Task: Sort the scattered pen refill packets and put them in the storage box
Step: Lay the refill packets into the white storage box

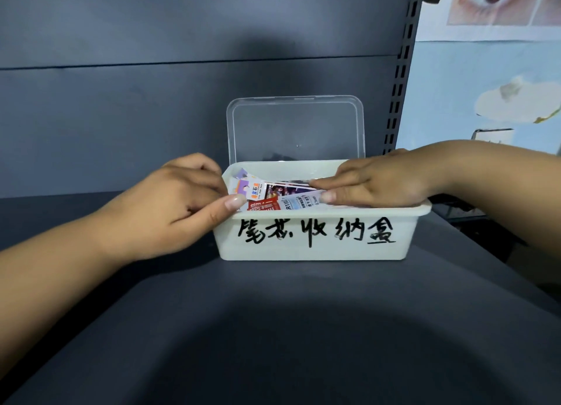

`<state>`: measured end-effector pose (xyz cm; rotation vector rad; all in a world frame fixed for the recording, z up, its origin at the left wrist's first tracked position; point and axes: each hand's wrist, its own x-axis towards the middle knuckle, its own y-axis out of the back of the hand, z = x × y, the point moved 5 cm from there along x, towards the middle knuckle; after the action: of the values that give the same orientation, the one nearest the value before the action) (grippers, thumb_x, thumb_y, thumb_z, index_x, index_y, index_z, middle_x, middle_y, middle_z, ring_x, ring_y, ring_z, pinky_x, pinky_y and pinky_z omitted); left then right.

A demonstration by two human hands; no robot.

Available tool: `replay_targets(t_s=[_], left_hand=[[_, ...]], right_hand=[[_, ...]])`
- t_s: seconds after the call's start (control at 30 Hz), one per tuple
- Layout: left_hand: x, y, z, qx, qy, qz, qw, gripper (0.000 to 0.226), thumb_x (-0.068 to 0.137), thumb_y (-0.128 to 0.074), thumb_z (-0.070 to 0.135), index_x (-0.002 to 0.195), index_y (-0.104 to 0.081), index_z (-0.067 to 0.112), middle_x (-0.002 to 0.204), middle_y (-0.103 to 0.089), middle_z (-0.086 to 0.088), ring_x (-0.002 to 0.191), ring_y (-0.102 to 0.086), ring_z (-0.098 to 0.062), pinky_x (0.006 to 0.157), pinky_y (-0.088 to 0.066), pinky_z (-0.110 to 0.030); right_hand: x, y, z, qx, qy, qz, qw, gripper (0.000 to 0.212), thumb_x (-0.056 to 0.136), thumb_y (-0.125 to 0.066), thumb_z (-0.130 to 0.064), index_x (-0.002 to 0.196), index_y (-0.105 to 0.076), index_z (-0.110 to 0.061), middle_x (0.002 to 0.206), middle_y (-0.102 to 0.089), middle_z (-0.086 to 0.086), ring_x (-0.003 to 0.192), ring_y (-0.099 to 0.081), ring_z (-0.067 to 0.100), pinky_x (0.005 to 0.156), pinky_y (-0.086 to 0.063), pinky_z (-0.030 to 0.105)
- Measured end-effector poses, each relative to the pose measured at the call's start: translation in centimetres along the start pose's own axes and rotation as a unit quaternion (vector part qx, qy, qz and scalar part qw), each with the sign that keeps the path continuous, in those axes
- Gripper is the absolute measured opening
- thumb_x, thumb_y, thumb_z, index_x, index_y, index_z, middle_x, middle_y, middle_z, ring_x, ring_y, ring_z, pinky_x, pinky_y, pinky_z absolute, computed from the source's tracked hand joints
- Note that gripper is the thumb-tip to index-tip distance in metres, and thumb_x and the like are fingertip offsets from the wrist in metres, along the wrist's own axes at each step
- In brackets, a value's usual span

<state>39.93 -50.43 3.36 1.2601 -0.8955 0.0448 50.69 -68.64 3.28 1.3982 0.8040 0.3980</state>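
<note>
Nearest to us lies a dark grey surface [273,328], and we see no loose packets on the stretch in front of the storage box [315,240]. The box is white plastic, sits at the centre of the view, and has black handwritten characters across its front wall.

Our left hand [170,210] reaches in from the left of the box. Its thumb lies straight along the box's near left corner, and its fingers curl over the left rim onto the ends of the pen refill packets [282,195]; they seem to grip those ends, though the fingertips are hidden. Our right hand [382,186] comes over the right rim of the box, its fingers held straight and flat, pressing on the tops of the packets.

The packets lie inside the box in a loose stack, lengthwise, with white, red and purple printed wrappers showing between our two hands.

Behind the box, its clear lid [296,128] stands upright and open, leaning towards a dark back panel [121,86]. To the right of the box, further back, hangs a poster [491,71].

We judge the task nearly finished: the packets appear gathered in the box, and what is left seems to be settling them flat and perhaps closing the lid.
</note>
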Motion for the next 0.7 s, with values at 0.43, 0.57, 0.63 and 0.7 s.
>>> replay_targets(t_s=[0.43,0.57,0.63,0.7], left_hand=[[-0.4,0.1,-0.7,-0.05,0.003,0.007,0.999,0.078,0.094,-0.024,0.053,0.052,-0.058,-0.003,0.058,-0.062,0.011,0.08,-0.055,-0.007,0.077,-0.043,-0.015],[-0.7,0.3,-1.0,-0.126,0.061,0.033,0.99,0.058,0.092,-0.025,0.056,0.085,-0.068,0.02,0.088,-0.069,0.007,0.085,-0.062,-0.009,0.078,-0.047,-0.023],[-0.5,0.3,-1.0,-0.149,0.069,0.037,0.986,0.053,0.093,-0.025,0.055,0.091,-0.067,0.023,0.093,-0.069,0.008,0.086,-0.063,-0.012,0.08,-0.048,-0.026],[-0.4,0.3,-1.3,-0.146,0.068,0.043,0.986,0.056,0.093,-0.025,0.054,0.087,-0.071,0.022,0.091,-0.071,0.007,0.089,-0.063,-0.012,0.083,-0.047,-0.026]], right_hand=[[0.3,0.5,1.2,0.143,0.066,0.109,0.981,0.032,0.084,-0.04,-0.053,0.114,-0.05,-0.047,0.129,-0.049,-0.01,0.104,-0.054,0.008,0.076,-0.046,0.008],[-0.5,1.3,1.0,0.107,0.119,0.216,0.963,0.036,0.089,-0.043,-0.04,0.121,-0.054,-0.031,0.121,-0.049,-0.007,0.105,-0.049,-0.008,0.073,-0.04,0.001],[-1.2,1.3,1.4,0.138,0.132,0.233,0.953,0.036,0.089,-0.041,-0.041,0.115,-0.06,-0.026,0.123,-0.056,0.0,0.115,-0.05,0.008,0.085,-0.035,0.001],[-1.9,1.1,1.8,0.142,0.153,0.237,0.949,0.031,0.085,-0.037,-0.051,0.101,-0.061,-0.039,0.125,-0.06,-0.004,0.116,-0.053,0.009,0.097,-0.039,0.015]])
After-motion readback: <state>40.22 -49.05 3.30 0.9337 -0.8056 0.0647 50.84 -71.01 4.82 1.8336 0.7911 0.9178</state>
